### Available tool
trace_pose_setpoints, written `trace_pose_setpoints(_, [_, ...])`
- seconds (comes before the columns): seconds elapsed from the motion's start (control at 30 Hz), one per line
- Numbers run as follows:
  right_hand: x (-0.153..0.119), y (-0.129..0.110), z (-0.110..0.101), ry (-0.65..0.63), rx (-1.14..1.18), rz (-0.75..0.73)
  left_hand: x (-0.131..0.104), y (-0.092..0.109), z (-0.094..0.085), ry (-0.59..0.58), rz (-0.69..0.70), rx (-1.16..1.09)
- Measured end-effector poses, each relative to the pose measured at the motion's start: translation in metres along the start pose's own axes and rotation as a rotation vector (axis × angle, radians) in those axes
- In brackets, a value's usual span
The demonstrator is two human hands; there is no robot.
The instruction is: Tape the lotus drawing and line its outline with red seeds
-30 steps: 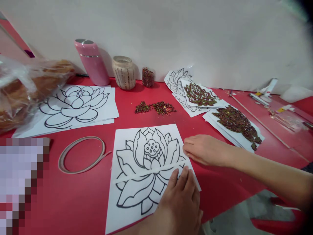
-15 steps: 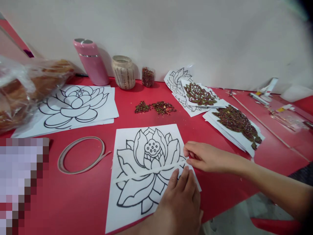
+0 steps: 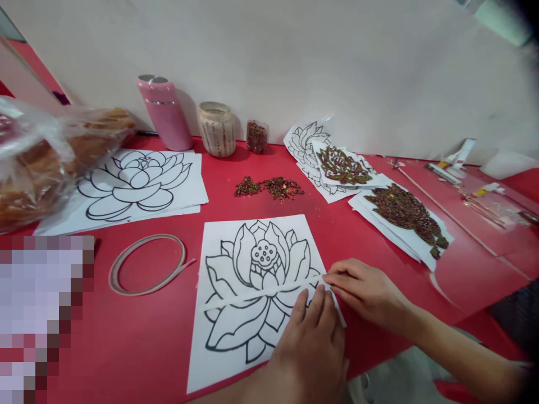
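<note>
while the left fingers (image 3: 300,308) lie open on paper (image 3: 214,234), the right fingers (image 3: 342,268) pinch a strip (image 3: 252,295).

Bare left hand (image 3: 309,342); bare right hand (image 3: 368,292) and forearm (image 3: 455,348)

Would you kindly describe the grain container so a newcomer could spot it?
On the red table, by the pale wall, stand a pink bottle and, to its right, a striped jar. The container is just right of both: shortest, see-through, holding reddish grains.
</note>
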State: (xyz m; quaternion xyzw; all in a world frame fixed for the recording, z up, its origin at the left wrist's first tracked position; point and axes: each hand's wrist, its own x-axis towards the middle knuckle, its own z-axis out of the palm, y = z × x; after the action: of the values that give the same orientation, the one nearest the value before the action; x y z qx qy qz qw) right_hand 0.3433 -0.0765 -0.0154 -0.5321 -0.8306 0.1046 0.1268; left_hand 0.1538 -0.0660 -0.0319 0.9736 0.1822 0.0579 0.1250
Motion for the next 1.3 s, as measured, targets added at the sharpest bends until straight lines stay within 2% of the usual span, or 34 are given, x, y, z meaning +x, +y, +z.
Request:
trace_pose_setpoints(0.33, [-0.004,0.009,0.002,0.012,-0.196,-0.168,0.001,0.000,-0.002,-0.031,-0.008,-0.058])
trace_pose_setpoints(0.63, [-0.001,0.007,-0.003,-0.008,-0.270,-0.193,-0.001,0.002,0.003,0.014,-0.006,-0.041])
trace_pose_setpoints(0.77, [-0.002,0.006,-0.003,0.045,-0.277,-0.162,-0.001,0.001,0.004,0.029,0.000,-0.039])
trace_pose_setpoints(0.93, [-0.003,0.010,0.001,0.046,-0.245,-0.165,0.000,0.001,0.003,-0.001,-0.004,-0.047])
trace_pose_setpoints(1.1, [-0.003,0.015,0.005,0.122,-0.241,-0.202,0.000,0.001,0.004,-0.015,-0.006,-0.058])
trace_pose_setpoints(1.3, [-0.002,0.012,0.003,0.098,-0.245,-0.199,-0.001,0.000,0.006,0.006,-0.005,-0.056])
